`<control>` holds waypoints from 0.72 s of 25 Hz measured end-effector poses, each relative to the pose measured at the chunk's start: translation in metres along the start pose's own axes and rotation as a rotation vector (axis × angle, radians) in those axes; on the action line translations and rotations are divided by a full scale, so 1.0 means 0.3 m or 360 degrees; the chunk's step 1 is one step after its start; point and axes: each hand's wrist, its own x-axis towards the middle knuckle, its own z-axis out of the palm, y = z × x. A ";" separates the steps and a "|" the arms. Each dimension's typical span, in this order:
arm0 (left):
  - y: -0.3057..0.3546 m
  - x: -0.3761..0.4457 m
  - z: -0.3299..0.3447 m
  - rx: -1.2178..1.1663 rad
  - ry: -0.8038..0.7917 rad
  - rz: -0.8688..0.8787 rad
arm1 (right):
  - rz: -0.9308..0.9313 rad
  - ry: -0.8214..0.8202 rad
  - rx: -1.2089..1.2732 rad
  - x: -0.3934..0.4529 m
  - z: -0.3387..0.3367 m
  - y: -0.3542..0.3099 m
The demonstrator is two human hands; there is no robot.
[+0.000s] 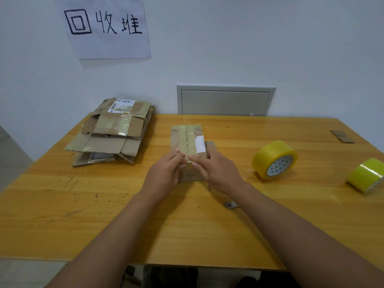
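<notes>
A small cardboard box [180, 140] sits on the wooden table [207, 235], a little above the middle of the frame; it lies lengthwise away from the person, its top bound with glossy tape [190, 136] running along the centre, and a white label [200, 144] is stuck on its right edge. Both hands meet at the box's near end; the left hand [164, 173] comes in from the lower left, its fingers curled against the near top edge of the box and touching it; the right hand [216, 171] comes in from the lower right, its fingers bent over the same edge, the fingertips pinching at the end of the tape where it folds down the front. The two hands touch each other at the fingertips; the front face of the box shows between and below them.

In the left of the frame, well apart from the box, a pile of flattened cartons [112, 132] lies at the table's far corner; the topmost bears a shipping label. To the right of the hands a yellow tape roll [274, 160] stands on its edge, and a second tape roll [365, 175] lies near the right border. A small scrap of card [341, 136] rests at the far right; a small grey piece [230, 204] lies beside the right forearm. On the wall, upper left, hangs a paper sign [104, 42] with handwritten characters; a grey wall panel [225, 100] sits just behind the table.
</notes>
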 end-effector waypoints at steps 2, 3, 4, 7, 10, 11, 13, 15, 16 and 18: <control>-0.007 0.003 0.002 -0.0015 -0.0001 -0.0004 | -0.0004 0.0022 0.0024 -0.004 0.002 0.006; -0.011 0.003 0.002 -0.0039 -0.0018 -0.0016 | -0.0007 0.0050 0.0055 -0.008 0.007 0.007; -0.009 0.002 0.000 -0.0058 -0.0032 -0.0029 | -0.0005 0.0080 0.0084 -0.011 0.012 0.006; 0.004 0.006 0.003 -0.0026 -0.0034 -0.0045 | 0.0058 0.0059 0.0098 -0.005 0.010 -0.005; 0.023 0.020 0.018 0.0044 -0.0034 -0.0103 | 0.0071 -0.0188 -0.0017 -0.004 -0.060 0.008; 0.027 0.021 0.022 0.0064 -0.0017 -0.0124 | 0.0086 -0.0241 -0.0022 -0.009 -0.096 0.026; 0.036 0.013 0.030 0.0147 0.0031 -0.0146 | 0.0126 -0.0206 -0.0128 -0.024 -0.162 0.093; 0.058 0.011 0.041 0.0275 0.0055 -0.0166 | 0.0175 -0.0209 -0.0443 -0.031 -0.220 0.198; 0.069 0.015 0.048 0.0338 0.0052 -0.0188 | 0.0210 -0.0277 -0.0619 -0.035 -0.247 0.246; 0.089 0.031 0.064 0.0450 0.0032 -0.0252 | 0.0286 -0.0464 -0.0844 -0.044 -0.285 0.319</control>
